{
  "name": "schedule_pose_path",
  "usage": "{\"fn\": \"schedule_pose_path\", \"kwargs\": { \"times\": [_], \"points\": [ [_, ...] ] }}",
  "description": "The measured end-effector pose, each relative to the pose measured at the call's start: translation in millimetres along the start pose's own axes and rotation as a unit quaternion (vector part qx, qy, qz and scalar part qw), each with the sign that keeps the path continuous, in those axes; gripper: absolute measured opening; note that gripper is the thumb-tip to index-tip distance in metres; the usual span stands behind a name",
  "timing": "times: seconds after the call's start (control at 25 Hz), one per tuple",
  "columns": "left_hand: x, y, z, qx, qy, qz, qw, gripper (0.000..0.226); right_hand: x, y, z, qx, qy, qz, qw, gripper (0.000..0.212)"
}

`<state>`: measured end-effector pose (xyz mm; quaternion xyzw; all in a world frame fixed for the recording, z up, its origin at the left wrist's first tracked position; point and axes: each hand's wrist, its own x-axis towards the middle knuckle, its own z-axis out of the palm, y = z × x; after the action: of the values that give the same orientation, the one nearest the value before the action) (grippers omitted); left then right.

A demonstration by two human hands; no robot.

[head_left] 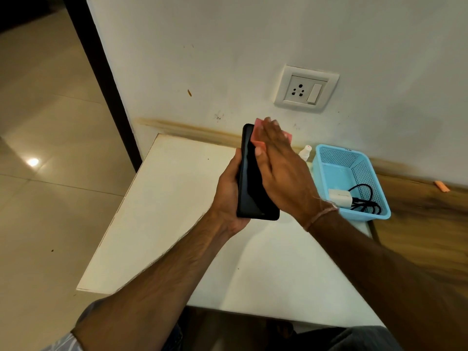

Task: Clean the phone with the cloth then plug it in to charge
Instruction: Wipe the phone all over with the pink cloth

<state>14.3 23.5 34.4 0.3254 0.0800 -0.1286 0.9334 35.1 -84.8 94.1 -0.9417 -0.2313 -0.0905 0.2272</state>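
One bottle (305,151), perhaps, peeks past right hand (283,173) beside basket (326,171).

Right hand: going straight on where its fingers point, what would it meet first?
The right hand, pressing the cloth on the phone, points past the phone's top end; beyond that probably the wall, left of the socket. Depth is unclear.

Home rm, prob.: glossy tile floor (38,148) at 9 o'clock, scuffed white wall (228,46) w/ socket (306,88) at 1 o'clock, small white table (164,198) centre.
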Motion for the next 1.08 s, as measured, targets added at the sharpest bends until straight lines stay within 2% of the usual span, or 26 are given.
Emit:
{"fn": "schedule_pose_path", "kwargs": {
  "times": [0.16, 0.28, 0.32, 0.48, 0.64, 0.72, 0.8, 0.96, 1.08],
  "points": [
    [-1.4, 6.4, -2.7, -0.012, -0.008, 0.000, 1.000, 0.049, -1.1, -11.6, 4.9, 0.000, 0.008, -0.070, 0.998, 0.048],
    [0.2, 3.3, -2.4, -0.006, 0.007, 0.016, 1.000, 0.045, 11.4, -8.4, -7.0, -0.004, 0.084, -0.002, 0.996, 0.040],
    [0.2, 2.9, -2.6, -0.008, 0.009, 0.017, 1.000, 0.045, 12.1, -11.7, -6.0, -0.026, 0.102, -0.009, 0.994, 0.036],
    [-1.8, 4.4, -2.7, -0.012, 0.004, 0.017, 1.000, 0.045, 10.3, -13.3, -5.3, -0.058, 0.086, -0.083, 0.991, 0.029],
    [-0.6, -0.4, 0.2, -0.021, 0.002, 0.015, 1.000, 0.045, 22.5, -10.2, -10.9, -0.032, 0.083, -0.001, 0.996, 0.033],
    [-0.8, -0.6, -1.5, -0.020, 0.008, 0.014, 1.000, 0.044, 22.6, -12.6, -6.9, -0.053, 0.072, 0.000, 0.996, 0.038],
    [-1.4, 0.8, -2.0, -0.026, 0.000, 0.013, 1.000, 0.045, 23.8, -13.3, -7.4, -0.059, 0.084, -0.009, 0.995, 0.034],
    [-0.5, -2.1, -1.2, -0.033, -0.015, 0.005, 0.999, 0.049, 28.8, -13.9, -11.4, -0.006, 0.123, 0.040, 0.992, 0.032],
    [-1.2, -3.1, -2.6, -0.040, -0.018, 0.002, 0.999, 0.047, 26.3, -14.9, -12.3, -0.032, 0.070, 0.022, 0.997, 0.031]
  ]
}}
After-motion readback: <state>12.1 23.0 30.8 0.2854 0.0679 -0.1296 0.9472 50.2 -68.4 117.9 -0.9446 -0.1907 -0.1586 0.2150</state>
